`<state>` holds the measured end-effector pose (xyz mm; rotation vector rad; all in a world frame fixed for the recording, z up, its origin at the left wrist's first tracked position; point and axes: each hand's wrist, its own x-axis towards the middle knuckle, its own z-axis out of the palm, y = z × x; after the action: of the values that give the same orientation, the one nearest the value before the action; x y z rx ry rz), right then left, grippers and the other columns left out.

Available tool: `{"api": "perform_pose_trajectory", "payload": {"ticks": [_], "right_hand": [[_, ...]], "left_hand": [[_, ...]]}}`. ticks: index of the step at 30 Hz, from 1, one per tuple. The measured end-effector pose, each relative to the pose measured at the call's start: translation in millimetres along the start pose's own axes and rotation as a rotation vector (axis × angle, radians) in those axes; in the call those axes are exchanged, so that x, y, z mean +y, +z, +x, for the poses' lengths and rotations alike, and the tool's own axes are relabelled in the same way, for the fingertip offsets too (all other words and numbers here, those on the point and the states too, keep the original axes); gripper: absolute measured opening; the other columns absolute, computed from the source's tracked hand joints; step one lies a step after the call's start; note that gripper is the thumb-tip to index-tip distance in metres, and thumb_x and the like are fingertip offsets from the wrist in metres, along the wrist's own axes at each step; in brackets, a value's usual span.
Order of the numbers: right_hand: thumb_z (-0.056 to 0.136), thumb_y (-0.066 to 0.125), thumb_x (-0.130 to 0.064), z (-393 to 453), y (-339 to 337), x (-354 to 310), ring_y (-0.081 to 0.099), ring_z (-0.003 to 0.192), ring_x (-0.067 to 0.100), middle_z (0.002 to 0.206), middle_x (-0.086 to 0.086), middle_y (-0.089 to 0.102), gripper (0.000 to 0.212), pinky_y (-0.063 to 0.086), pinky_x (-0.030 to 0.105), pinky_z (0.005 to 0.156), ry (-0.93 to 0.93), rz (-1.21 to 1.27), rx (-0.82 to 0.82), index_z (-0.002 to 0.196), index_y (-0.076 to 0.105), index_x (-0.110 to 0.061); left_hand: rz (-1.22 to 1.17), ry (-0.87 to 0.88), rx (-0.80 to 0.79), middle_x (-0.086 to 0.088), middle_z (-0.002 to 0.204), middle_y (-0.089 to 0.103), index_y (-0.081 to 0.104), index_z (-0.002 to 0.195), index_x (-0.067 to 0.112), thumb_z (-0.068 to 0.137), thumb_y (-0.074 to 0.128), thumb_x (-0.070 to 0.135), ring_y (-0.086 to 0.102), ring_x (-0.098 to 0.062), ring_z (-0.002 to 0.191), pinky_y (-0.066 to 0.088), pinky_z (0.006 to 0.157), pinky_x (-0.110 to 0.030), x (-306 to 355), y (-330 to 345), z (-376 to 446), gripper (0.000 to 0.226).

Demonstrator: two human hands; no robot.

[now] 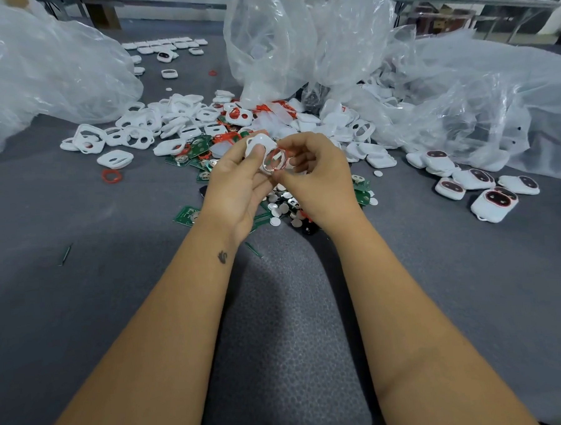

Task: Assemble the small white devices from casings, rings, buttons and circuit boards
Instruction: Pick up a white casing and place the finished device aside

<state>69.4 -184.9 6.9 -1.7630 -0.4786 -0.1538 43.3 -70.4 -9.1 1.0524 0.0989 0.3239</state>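
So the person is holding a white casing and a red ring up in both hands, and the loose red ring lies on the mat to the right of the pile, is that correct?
Not quite: the head view shows the loose red ring on the mat to the left of the pile. The rest holds: the left hand and right hand hold a white casing and red ring.

A grey tabletop [82, 304] carries a heap of white casings [157, 121], green circuit boards [188, 214], small white round buttons [275, 221] and a loose red ring [111, 176]. Finished devices [493, 201] lie at right, crumpled clear plastic bags [38, 72] behind.
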Motion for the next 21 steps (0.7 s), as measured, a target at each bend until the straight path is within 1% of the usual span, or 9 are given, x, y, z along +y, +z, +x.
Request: {"api": "perform_pose_trajectory", "payload": {"ticks": [4, 7, 10, 13, 16, 19, 21], "right_hand": [[0.072, 0.076, 0.001, 0.5, 1.8, 2.6, 0.052, 0.082, 0.005, 0.101, 0.002, 0.062, 0.038, 0.045, 0.013, 0.073, -0.038, -0.019, 0.068, 0.098, 0.063, -0.023], [0.073, 0.076, -0.001, 1.8, 1.8, 4.0, 0.053, 0.082, 0.003, 0.102, 0.001, 0.062, 0.035, 0.044, 0.012, 0.075, -0.053, -0.027, 0.087, 0.099, 0.065, -0.021], [0.072, 0.076, 0.000, 2.4, 1.5, 4.2, 0.054, 0.082, 0.002, 0.102, 0.001, 0.061, 0.034, 0.043, 0.011, 0.076, -0.080, -0.040, 0.111, 0.098, 0.066, -0.019], [0.071, 0.075, 0.003, 2.2, 1.8, 3.7, 0.054, 0.082, 0.004, 0.101, 0.000, 0.059, 0.037, 0.043, 0.010, 0.076, -0.089, -0.051, 0.101, 0.099, 0.065, -0.019], [0.069, 0.074, 0.007, 2.2, 1.4, 3.5, 0.054, 0.082, 0.003, 0.101, -0.001, 0.058, 0.041, 0.043, 0.010, 0.075, -0.076, -0.036, 0.090, 0.096, 0.063, -0.023], [0.069, 0.074, 0.008, 1.9, 0.9, 3.0, 0.057, 0.085, 0.006, 0.102, 0.001, 0.059, 0.042, 0.044, 0.011, 0.075, -0.064, -0.008, 0.080, 0.096, 0.065, -0.023], [0.068, 0.076, 0.007, 2.0, -0.3, 2.7, 0.058, 0.087, 0.004, 0.103, 0.000, 0.060, 0.043, 0.045, 0.012, 0.077, -0.046, 0.033, 0.073, 0.095, 0.068, -0.026]], "left_hand": [[0.001, 0.033, 0.002, 0.007, 0.087, 0.074, 0.062, 0.109, 0.021, 0.102, 0.045, 0.010, 0.069, -0.007, 0.082, 0.055, 0.073, -0.021, -1.8, 2.9, -0.8, 0.021], [0.004, 0.011, -0.003, 0.008, 0.088, 0.075, 0.060, 0.110, 0.022, 0.102, 0.046, 0.010, 0.071, -0.007, 0.083, 0.055, 0.072, -0.019, -1.9, 4.2, -1.2, 0.020], [0.011, -0.017, -0.025, 0.004, 0.090, 0.076, 0.063, 0.107, 0.015, 0.102, 0.048, 0.012, 0.071, -0.007, 0.087, 0.055, 0.075, -0.019, -2.4, 4.2, -1.9, 0.017], [0.005, -0.030, -0.023, 0.002, 0.088, 0.076, 0.063, 0.103, 0.011, 0.101, 0.048, 0.011, 0.071, -0.008, 0.086, 0.057, 0.079, -0.022, -2.2, 5.4, -2.3, 0.015], [-0.012, -0.075, 0.005, -0.004, 0.092, 0.074, 0.064, 0.105, 0.009, 0.099, 0.053, 0.013, 0.071, -0.014, 0.089, 0.055, 0.092, -0.029, -0.5, 5.8, -2.0, 0.013], [-0.044, -0.094, 0.009, -0.006, 0.091, 0.074, 0.067, 0.099, 0.010, 0.098, 0.054, 0.011, 0.071, -0.016, 0.088, 0.055, 0.092, -0.031, 1.2, 5.2, -2.1, 0.014], [-0.045, -0.092, -0.004, -0.004, 0.090, 0.075, 0.068, 0.095, 0.010, 0.097, 0.054, 0.010, 0.071, -0.015, 0.087, 0.055, 0.091, -0.031, 1.4, 4.1, -2.7, 0.014]]}}
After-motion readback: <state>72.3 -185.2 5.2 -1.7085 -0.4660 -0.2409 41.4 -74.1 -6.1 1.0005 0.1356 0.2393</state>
